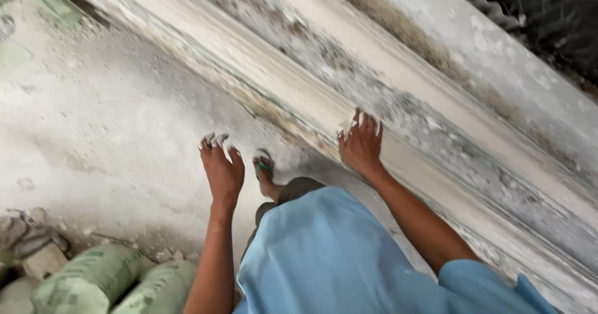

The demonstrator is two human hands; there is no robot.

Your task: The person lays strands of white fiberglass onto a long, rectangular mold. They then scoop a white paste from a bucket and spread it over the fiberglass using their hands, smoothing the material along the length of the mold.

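My left hand (221, 167) hangs in the air over the dusty concrete floor (106, 114), fingers spread, with white plaster on the fingertips; it holds nothing. My right hand (361, 142) presses flat against the lower edge of a long pale plastered moulding (398, 83) that runs diagonally from upper left to lower right. Its fingertips are white with plaster too, and nothing is gripped. Below the hands I see my blue shirt (324, 258) and one foot in a green-strapped sandal (264, 166).
Greenish filled sacks (93, 283) lie at the lower left beside broken stone rubble (37, 245). A dark rough wall area (548, 15) shows at the upper right, beyond the moulding's stained grey bands.
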